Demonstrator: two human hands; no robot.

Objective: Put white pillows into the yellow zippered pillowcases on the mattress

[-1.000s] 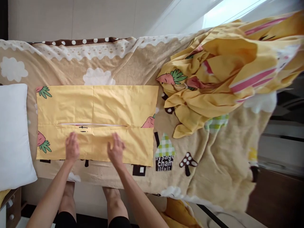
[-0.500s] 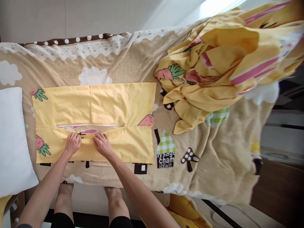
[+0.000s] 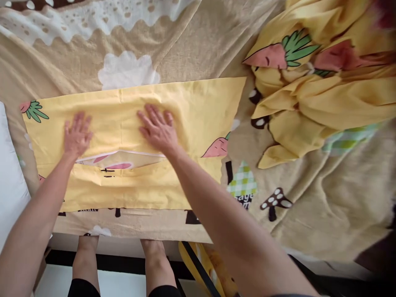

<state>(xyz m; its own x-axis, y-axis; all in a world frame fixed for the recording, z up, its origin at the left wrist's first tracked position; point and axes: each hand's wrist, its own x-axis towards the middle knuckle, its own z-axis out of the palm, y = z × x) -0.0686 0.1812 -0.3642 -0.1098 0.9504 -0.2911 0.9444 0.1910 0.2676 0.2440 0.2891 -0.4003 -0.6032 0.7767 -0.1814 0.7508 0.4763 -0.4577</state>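
Pillowcase (image 3: 128,142) lies with its slit (image 3: 116,160) gaping; left hand (image 3: 77,135) and right hand (image 3: 159,128) have left the near lip (image 3: 145,173) for the far panel (image 3: 120,119), grip splayed and empty, seemingly smoothing.

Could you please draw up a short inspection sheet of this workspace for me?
Surface: beige patterned blanket, with some folds.
Job's things: yellow cloth cover, spread out, its lengthwise opening gaping slightly and showing a pink-and-white print.
Clutter: crumpled yellow cloth toward the right; white pillow partly in view at the left edge.
Hands: left hand and right hand both open, palms down at the cover's far half; blur hides how firmly they touch.
Cables: nothing seen.
Surroundings: the person's legs at the near edge.
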